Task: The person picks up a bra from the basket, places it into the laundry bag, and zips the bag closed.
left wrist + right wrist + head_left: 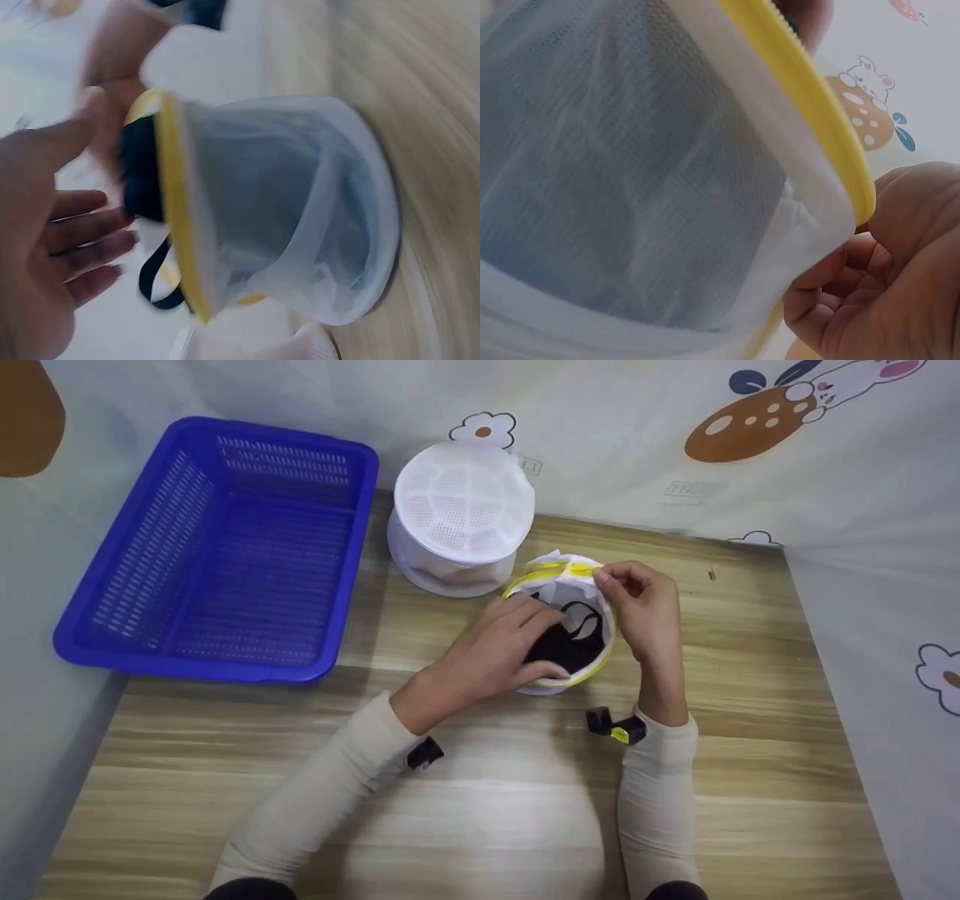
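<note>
A white mesh laundry bag (255,172) with a yellow zip (817,97) round its rim stands on the table, its top unzipped. Inside it, up at the mouth, sits a black garment (562,649) with a thin strap looped at one side. My left hand (495,641) reaches over the mouth, fingers loosely spread above the black cloth; in the left wrist view its fingertips are right at the cloth. With thumb and fingers my right hand (646,604) pinches the bag's rim at the far right side, the white fabric caught between them in the right wrist view.
To the left stands a blue plastic basket (345,562) with slotted walls. A second white mesh bag (461,502), with its round top up, stands just behind and left of the first one. A patterned sheet (600,457) hangs along the back edge of the wooden table (750,675).
</note>
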Tool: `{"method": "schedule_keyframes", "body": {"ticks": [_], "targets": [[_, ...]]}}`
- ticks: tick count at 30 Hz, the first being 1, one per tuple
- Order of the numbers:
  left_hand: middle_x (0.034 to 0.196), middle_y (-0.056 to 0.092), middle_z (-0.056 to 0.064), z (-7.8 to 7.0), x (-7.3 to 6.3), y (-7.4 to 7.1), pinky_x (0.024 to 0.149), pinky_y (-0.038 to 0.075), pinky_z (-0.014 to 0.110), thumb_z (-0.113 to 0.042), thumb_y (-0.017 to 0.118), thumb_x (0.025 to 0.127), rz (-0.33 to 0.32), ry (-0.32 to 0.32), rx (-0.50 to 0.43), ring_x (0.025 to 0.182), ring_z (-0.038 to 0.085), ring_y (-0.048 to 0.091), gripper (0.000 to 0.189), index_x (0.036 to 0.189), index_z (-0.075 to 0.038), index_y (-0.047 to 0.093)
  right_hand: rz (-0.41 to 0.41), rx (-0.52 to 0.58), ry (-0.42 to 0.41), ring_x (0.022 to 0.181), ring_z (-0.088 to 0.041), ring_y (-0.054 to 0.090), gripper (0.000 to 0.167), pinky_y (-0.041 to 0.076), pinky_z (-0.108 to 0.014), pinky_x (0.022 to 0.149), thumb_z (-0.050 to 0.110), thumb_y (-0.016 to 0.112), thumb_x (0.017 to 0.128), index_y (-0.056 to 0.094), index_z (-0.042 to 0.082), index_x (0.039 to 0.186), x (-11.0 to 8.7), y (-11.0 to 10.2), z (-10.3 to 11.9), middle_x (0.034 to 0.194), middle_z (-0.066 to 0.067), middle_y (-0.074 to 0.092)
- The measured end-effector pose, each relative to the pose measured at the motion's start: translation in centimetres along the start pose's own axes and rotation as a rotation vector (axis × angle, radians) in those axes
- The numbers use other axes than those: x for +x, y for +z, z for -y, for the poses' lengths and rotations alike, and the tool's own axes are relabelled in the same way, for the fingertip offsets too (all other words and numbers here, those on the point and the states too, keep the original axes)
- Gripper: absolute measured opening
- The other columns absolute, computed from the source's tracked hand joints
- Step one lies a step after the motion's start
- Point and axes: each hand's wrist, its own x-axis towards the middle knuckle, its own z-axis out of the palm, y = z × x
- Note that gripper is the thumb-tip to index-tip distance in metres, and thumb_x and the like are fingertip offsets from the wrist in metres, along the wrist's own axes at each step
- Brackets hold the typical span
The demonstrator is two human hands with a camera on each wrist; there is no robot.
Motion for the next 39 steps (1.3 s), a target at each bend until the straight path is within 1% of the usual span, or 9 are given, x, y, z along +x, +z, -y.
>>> {"method": "schedule_keyframes", "body": {"ticks": [2,5,8,12,14,16,23,30,39], "targets": [[0.097,0.061,0.008,0.6,-0.8,-0.3,0.083,0.044,0.033,-0.038,0.069,0.087,-0.175,-0.106,-0.116,0.092,0.021,0.056,0.040,0.102,-0.001,0.063,-0.004,0.003,0.008,0.066,-0.011,0.051,0.013,0.041,-0.022,0.060,0.004,0.066,0.089,0.068,-0.008,0.088,0.4,0.0,-1.0,0.078,-0.011,0.061],[0.074,0.059,0.004,1.3,-2.2,-0.2,0.064,0.045,0.027,-0.025,0.070,0.088,-0.322,-0.399,-0.311,0.068,0.015,0.054,0.024,0.082,-0.003,0.062,-0.009,0.012,0.015,0.067,-0.012,0.053,0.010,0.042,-0.022,0.061,0.007,0.068,0.088,0.070,-0.002,0.087,0.9,-0.1,-2.5,0.078,-0.008,0.062],[0.058,0.057,0.001,1.7,-3.2,0.4,0.050,0.044,0.025,-0.026,0.068,0.089,-0.205,-0.711,-0.574,0.051,0.011,0.052,0.029,0.073,-0.003,0.063,-0.014,0.011,0.013,0.069,-0.013,0.054,0.013,0.043,-0.023,0.062,0.011,0.069,0.088,0.071,-0.002,0.088,1.3,-0.2,-3.5,0.078,-0.006,0.062],[0.052,0.058,0.004,1.7,-3.5,1.4,0.044,0.045,0.026,-0.024,0.065,0.092,0.059,-0.878,-0.935,0.043,0.012,0.055,0.036,0.074,0.007,0.065,-0.022,-0.003,0.027,0.070,-0.014,0.054,0.015,0.044,-0.024,0.063,0.013,0.070,0.088,0.071,-0.003,0.089,1.4,-0.5,-3.7,0.077,-0.005,0.062],[0.052,0.059,0.005,1.5,-3.3,1.6,0.043,0.044,0.024,-0.018,0.063,0.093,0.109,-0.895,-1.046,0.043,0.011,0.055,0.033,0.074,0.009,0.063,-0.022,-0.007,0.039,0.070,-0.014,0.054,0.015,0.043,-0.024,0.064,0.013,0.070,0.087,0.071,-0.002,0.087,1.4,-0.6,-3.8,0.077,-0.005,0.062],[0.052,0.059,0.005,1.3,-2.9,1.5,0.041,0.040,0.022,-0.012,0.062,0.092,0.094,-0.899,-1.097,0.042,0.011,0.054,0.028,0.072,0.007,0.061,-0.033,-0.014,0.052,0.070,-0.014,0.054,0.014,0.043,-0.024,0.064,0.013,0.070,0.087,0.071,-0.001,0.087,1.5,-0.7,-3.8,0.077,-0.004,0.062],[0.052,0.058,0.007,0.0,-1.3,-0.9,0.038,0.039,0.021,-0.010,0.063,0.090,-0.029,-0.875,-1.062,0.040,0.011,0.052,0.026,0.066,-0.001,0.062,-0.140,-0.056,0.040,0.068,-0.014,0.054,0.019,0.043,-0.024,0.062,0.015,0.071,0.087,0.071,-0.004,0.092,1.6,-1.0,-4.1,0.076,-0.007,0.062],[0.052,0.059,0.009,-1.1,-0.1,-3.0,0.037,0.039,0.024,-0.011,0.064,0.090,-0.173,-0.788,-1.000,0.039,0.013,0.053,0.025,0.066,-0.001,0.062,-0.134,-0.094,0.067,0.069,-0.014,0.053,0.019,0.043,-0.023,0.063,0.012,0.070,0.087,0.070,-0.006,0.093,1.6,-1.4,-4.0,0.080,-0.009,0.062],[0.052,0.059,0.010,-0.8,-0.5,-2.1,0.038,0.043,0.024,-0.006,0.064,0.090,-0.223,-0.824,-1.129,0.040,0.014,0.054,0.026,0.066,0.004,0.062,-0.052,-0.103,0.102,0.071,-0.014,0.052,0.020,0.043,-0.023,0.063,0.010,0.067,0.089,0.069,-0.010,0.094,0.4,-1.8,-0.7,0.081,-0.012,0.062]]}}
